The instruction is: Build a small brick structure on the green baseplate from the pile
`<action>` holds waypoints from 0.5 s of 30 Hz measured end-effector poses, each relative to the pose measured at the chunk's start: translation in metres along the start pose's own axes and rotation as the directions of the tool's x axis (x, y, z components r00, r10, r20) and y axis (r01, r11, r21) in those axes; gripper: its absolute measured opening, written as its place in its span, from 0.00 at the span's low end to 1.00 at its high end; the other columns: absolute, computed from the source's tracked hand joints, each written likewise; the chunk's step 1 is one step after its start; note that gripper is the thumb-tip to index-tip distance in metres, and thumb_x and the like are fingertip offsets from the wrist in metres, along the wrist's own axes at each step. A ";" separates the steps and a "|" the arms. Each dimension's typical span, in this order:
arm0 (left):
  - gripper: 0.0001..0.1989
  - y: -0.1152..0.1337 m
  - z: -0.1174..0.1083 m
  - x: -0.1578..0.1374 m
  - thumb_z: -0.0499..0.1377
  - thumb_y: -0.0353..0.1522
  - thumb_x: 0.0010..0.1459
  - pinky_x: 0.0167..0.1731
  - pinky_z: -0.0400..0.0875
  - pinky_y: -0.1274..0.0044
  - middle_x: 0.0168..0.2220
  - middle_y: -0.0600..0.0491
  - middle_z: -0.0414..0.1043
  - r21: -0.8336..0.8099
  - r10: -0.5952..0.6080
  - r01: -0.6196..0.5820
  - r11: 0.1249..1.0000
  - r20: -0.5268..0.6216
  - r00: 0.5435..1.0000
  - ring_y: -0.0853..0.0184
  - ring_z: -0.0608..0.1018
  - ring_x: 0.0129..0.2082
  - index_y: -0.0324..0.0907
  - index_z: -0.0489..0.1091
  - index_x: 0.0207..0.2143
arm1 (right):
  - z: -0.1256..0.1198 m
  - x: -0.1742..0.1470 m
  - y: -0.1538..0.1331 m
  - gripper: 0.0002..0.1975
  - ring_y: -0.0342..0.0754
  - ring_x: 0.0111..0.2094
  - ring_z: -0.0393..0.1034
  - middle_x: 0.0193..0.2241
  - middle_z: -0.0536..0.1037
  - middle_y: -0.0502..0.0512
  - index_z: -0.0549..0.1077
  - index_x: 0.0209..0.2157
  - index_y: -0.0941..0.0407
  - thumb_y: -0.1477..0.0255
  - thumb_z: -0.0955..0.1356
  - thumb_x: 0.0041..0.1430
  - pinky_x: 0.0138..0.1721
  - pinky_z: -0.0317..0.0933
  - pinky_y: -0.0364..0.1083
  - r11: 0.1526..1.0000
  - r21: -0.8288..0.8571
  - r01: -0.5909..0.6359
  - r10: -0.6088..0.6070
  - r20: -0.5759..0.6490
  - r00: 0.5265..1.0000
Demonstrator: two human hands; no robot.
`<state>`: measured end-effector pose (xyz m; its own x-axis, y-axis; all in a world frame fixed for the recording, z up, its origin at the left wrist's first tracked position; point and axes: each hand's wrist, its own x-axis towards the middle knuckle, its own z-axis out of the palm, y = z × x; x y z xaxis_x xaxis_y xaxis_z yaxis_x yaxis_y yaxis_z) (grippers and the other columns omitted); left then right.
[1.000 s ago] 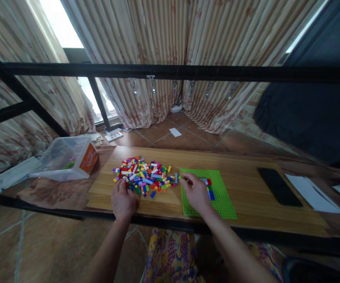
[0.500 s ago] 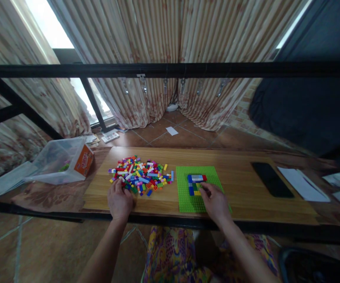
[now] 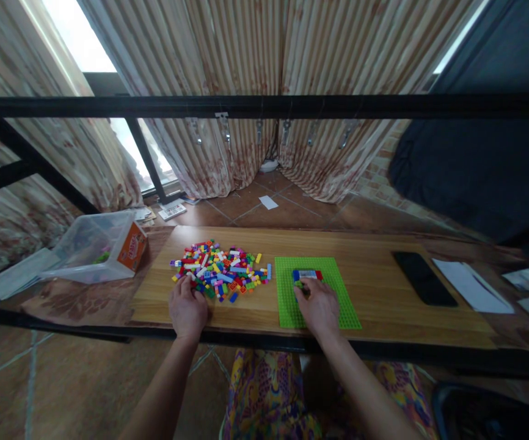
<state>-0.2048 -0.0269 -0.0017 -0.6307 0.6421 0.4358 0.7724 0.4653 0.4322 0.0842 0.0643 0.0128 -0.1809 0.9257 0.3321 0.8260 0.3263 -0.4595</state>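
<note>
A small cluster of bricks point(image 3: 307, 275), blue, red, pale and green, already sits pressed onto the far middle of the green baseplate point(image 3: 338, 305), and that is all the building visible so far; most of the plate remains bare studs. By far the greater share of the pieces lies loose in the brick pile point(image 3: 221, 272) just left of the plate, so I judge the work to be at an early stage, with nearly everything yet to be placed.

The right hand point(image 3: 319, 307) rests on the baseplate with its fingers curled down against the near side of the cluster, seemingly pressing a piece; whether it pinches a brick I cannot tell. The left hand point(image 3: 187, 308) lies at the near edge of the pile, fingers loosely bent among the outermost bricks, and a grip on any one piece cannot be made out.

The tabletop point(image 3: 383, 287) is a light wooden board. To the left a clear plastic tub point(image 3: 104, 244) lies tipped on its side; to the right lie a dark phone point(image 3: 424, 278) and white papers point(image 3: 471, 285). Beyond are a black frame bar point(image 3: 264, 106), striped curtains point(image 3: 246, 55) and a tiled floor point(image 3: 264, 211)
</note>
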 end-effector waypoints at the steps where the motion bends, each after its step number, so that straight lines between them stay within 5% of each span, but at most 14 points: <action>1: 0.21 0.001 0.000 0.000 0.50 0.27 0.57 0.55 0.64 0.64 0.53 0.41 0.69 0.001 0.000 0.000 1.000 0.005 1.000 0.54 0.69 0.55 0.36 0.68 0.53 | 0.000 0.000 0.000 0.13 0.52 0.37 0.69 0.35 0.78 0.57 0.75 0.41 0.53 0.63 0.64 0.58 0.42 0.57 0.50 1.000 -0.007 0.003 -0.003 -0.007 1.000; 15: 0.22 0.004 -0.001 -0.002 0.51 0.26 0.56 0.56 0.63 0.65 0.54 0.41 0.68 0.001 -0.039 0.039 0.999 0.022 0.999 0.54 0.69 0.54 0.35 0.68 0.53 | -0.009 -0.007 0.014 0.19 0.52 0.40 0.69 0.38 0.78 0.60 0.76 0.43 0.57 0.61 0.60 0.62 0.45 0.60 0.52 0.994 0.081 0.073 -0.068 -0.063 0.996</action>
<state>-0.2006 -0.0263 0.0000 -0.6588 0.6365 0.4012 0.7472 0.4910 0.4479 0.1024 0.0603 0.0114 -0.2029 0.8874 0.4140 0.7644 0.4078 -0.4994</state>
